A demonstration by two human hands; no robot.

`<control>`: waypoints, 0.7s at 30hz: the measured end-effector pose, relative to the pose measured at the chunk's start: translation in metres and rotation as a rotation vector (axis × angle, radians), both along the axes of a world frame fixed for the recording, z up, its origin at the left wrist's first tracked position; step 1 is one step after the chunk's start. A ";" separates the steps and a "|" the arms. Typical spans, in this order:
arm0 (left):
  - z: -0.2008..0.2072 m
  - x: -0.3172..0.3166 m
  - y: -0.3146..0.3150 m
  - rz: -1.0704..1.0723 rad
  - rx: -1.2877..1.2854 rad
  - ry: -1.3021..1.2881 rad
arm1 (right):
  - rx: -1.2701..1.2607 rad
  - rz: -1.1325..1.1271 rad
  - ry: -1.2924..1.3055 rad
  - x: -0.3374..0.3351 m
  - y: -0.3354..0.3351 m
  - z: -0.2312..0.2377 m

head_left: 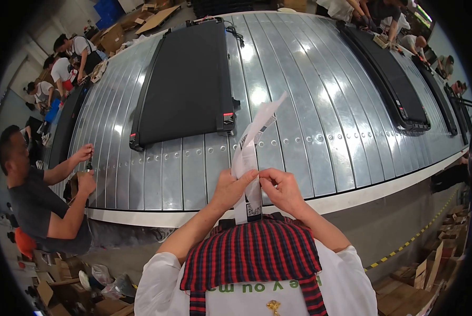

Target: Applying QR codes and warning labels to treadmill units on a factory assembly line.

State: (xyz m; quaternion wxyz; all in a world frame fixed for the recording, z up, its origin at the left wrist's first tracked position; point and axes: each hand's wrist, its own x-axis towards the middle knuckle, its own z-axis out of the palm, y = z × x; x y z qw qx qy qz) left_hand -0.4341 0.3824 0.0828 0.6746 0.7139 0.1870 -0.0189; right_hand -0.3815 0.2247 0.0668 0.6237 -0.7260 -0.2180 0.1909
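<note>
Metal surface, head view: long bench (299,63) of silvery slats, glossy, bright patches of reflected light; a row of round studs crosses the slats toward the near side. White border (352,198) runs along the near edge, bowed by the lens.
On the slats: black flat machine (186,84) left of centre, red marks at its near corners, dark cable (236,34) by its far end. Second black machine (386,73) well off to the right, more dark units beyond it; another black machine (70,124) on the far left.
White sheets: thin strip of paper (245,158), upper end raised and curled over the slats, lower end with a printed square hanging by the striped apron (251,250).
Left hand: (229,190) grasping the paper, thumb laid across it.
Right hand: (282,189) fingertips pinched at the paper's right edge, just beside the left thumb.
Neighbour at left: person in a dark shirt (51,210), both hands raised at a small dark item, too small to identify.
Far sides: more people bent over the bench at upper left and upper right.
Floor: cardboard (433,268) heaped lower right, yellow-black tape (415,239) near it; clear plastic bag (117,287) and boxes lower left.
Back of room: blue bins (108,11), opened cartons (112,38).
</note>
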 end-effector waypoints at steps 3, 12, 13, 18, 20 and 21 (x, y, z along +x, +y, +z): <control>-0.007 0.005 -0.002 0.037 0.074 0.006 | -0.007 -0.021 -0.209 0.008 0.001 -0.014; -0.028 0.029 0.006 0.109 0.083 -0.020 | 0.034 0.046 -0.247 0.038 0.007 -0.041; -0.031 0.031 0.007 0.087 0.034 -0.080 | 0.072 0.029 -0.264 0.037 0.005 -0.041; -0.043 0.032 0.018 -0.007 -0.025 -0.103 | 0.124 -0.045 -0.147 0.023 0.001 -0.038; -0.045 0.031 0.028 -0.034 -0.041 -0.111 | 0.173 -0.071 -0.096 0.015 0.007 -0.035; -0.047 0.030 0.032 -0.046 -0.043 -0.111 | 0.201 -0.083 -0.078 0.011 0.009 -0.034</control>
